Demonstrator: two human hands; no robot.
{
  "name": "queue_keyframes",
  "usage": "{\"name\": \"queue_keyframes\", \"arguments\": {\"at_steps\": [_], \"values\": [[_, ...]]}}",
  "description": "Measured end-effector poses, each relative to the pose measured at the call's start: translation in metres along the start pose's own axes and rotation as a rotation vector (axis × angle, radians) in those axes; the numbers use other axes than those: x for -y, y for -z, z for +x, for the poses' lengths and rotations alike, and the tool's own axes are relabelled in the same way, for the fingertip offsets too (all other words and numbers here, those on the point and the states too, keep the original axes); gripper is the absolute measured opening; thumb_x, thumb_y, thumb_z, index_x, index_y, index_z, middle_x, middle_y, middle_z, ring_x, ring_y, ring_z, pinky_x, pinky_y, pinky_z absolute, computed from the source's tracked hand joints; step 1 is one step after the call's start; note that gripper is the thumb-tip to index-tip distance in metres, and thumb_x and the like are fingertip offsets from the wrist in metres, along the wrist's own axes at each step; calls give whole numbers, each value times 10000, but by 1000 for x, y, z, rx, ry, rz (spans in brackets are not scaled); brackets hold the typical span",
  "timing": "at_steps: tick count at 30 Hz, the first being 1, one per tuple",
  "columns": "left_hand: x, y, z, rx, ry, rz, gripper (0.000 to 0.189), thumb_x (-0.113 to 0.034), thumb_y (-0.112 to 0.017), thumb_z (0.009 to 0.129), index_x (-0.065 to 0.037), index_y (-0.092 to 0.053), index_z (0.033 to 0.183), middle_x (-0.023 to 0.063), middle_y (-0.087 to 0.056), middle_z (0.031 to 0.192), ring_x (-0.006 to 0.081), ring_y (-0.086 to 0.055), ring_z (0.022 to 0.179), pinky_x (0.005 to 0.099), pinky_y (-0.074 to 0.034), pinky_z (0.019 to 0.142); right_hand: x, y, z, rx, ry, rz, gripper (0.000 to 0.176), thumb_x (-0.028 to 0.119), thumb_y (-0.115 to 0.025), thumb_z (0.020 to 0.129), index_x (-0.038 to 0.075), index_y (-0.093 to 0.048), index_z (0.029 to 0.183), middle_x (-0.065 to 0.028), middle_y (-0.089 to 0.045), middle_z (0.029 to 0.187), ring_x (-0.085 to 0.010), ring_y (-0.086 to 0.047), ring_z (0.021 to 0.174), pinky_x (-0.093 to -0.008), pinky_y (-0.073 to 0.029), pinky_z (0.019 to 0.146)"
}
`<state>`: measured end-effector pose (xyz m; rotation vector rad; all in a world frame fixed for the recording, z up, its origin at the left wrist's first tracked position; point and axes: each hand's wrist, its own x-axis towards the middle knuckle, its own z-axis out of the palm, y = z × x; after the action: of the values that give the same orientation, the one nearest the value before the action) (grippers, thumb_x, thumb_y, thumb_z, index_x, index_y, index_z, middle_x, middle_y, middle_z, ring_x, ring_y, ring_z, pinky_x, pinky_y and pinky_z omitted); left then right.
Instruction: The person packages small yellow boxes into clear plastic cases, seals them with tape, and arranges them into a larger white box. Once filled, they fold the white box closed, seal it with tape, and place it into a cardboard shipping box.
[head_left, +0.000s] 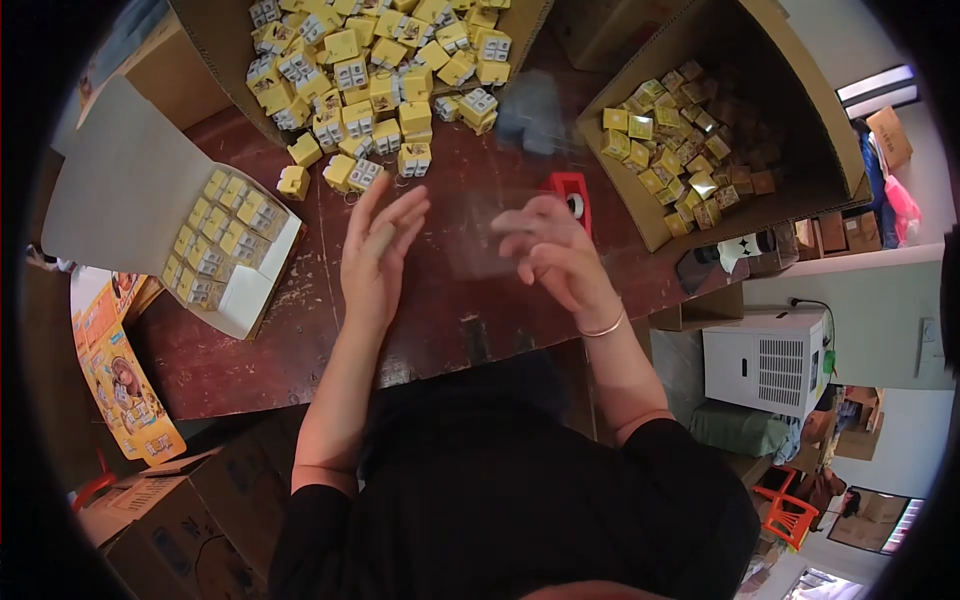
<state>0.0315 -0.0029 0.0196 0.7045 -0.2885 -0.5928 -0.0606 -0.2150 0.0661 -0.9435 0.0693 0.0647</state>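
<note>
My left hand (385, 240) is above the red-brown table, fingers stretched out and apart, holding nothing. It is just below several yellow-and-white cube keychains (415, 158) lying loose with small rings. Across from it, my right hand (560, 250) is curled and partly smeared by motion. A faint, blurred piece of clear plastic film (475, 245) appears at its fingers; its exact shape cannot be made out. Behind the right hand lies a red tape dispenser (572, 188). To the left stands an open white display box (262, 305) with rows of yellow-and-white cubes.
A large carton (215, 60) spills its heap of cubes onto the worn table (440, 345). At right, another carton (640, 195) holds small shiny yellow boxes. A blurred grey-blue object (532, 115) sits between them. Printed orange card (125, 380) hangs over the left edge.
</note>
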Motion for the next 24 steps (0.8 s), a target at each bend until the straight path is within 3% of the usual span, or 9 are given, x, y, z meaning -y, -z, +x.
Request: {"name": "queue_keyframes", "arguments": {"at_steps": [4, 7, 9, 10, 11, 13, 16, 23, 24], "values": [[40, -22, 0, 82, -86, 267, 867, -34, -635, 747, -132, -178, 1477, 160, -285, 1487, 262, -379, 1313, 420, -276, 1072, -9, -3, 8, -127, 75, 150, 365, 14, -628, 813, 54, -497, 1152, -122, -588, 1144, -142, -605, 898, -254, -493, 719], [46, -43, 4, 25, -69, 109, 719, -103, -650, 796, -112, -281, 1413, 146, -404, 1389, 250, -489, 1195, 415, -381, 1007, -14, 18, 17, 26, -84, -471, 343, 177, -658, 845, 38, -542, 1137, -85, -647, 1011, -104, -609, 845, -235, -486, 703], [43, -27, 12, -114, 48, -87, 527, -170, -638, 834, -99, -394, 1295, 129, -504, 1265, 236, -540, 1107, 408, -449, 940, 29, 59, 37, -235, -41, -613, 294, 233, -652, 858, 22, -601, 1056, -54, -663, 869, -87, -596, 734, -227, -481, 653], [35, -25, 10, -77, 2, -26, 397, -263, -592, 870, -112, -442, 1205, 95, -552, 1181, 241, -538, 1091, 460, -425, 963, 40, 91, 51, -525, 120, -764, 266, 246, -634, 868, -2, -640, 963, -56, -671, 800, -110, -606, 660, -243, -488, 614], [33, -19, 8, -78, -1, -25, 397, -263, -592, 870, -112, -442, 1205, 95, -552, 1181, 241, -538, 1091, 460, -425, 963, 53, 150, 66, -697, 258, -1204, 365, 342, -657, 838, -16, -645, 906, -100, -690, 850, -211, -647, 680, -314, -511, 627], [31, -9, 4, -113, 104, 20, 426, -300, -610, 852, -117, -457, 1206, 82, -546, 1189, 218, -527, 1094, 432, -432, 944, 77, 200, 85, -1032, 78, -1722, 463, 446, -664, 798, -15, -644, 844, -166, -683, 910, -314, -663, 785, -397, -523, 693], [29, -15, -1, -94, 151, 34, 427, -315, -619, 844, -125, -470, 1196, 85, -538, 1213, 207, -505, 1130, 408, -439, 910, 79, 232, 110, -1026, -204, -1957, 510, 489, -665, 768, 8, -628, 933, -211, -659, 991, -374, -641, 900, -444, -518, 763], [33, -14, -11, -23, 229, 9, 382, -239, -577, 876, -125, -445, 1216, 121, -517, 1267, 240, -502, 1157, 391, -466, 867, 70, 231, 119, -919, -249, -1990, 608, 357, -717, 741, 38, -493, 1208, -200, -644, 1061, -337, -660, 880, -424, -528, 737], [33, -11, -12, 1, 236, -45, 384, -250, -575, 883, -125, -442, 1220, 134, -515, 1271, 249, -503, 1167, 386, -471, 865, 72, 232, 113, -906, -38, -1631, 570, 267, -716, 749, 45, -478, 1218, -173, -631, 1083, -306, -656, 892, -400, -526, 764]]}}
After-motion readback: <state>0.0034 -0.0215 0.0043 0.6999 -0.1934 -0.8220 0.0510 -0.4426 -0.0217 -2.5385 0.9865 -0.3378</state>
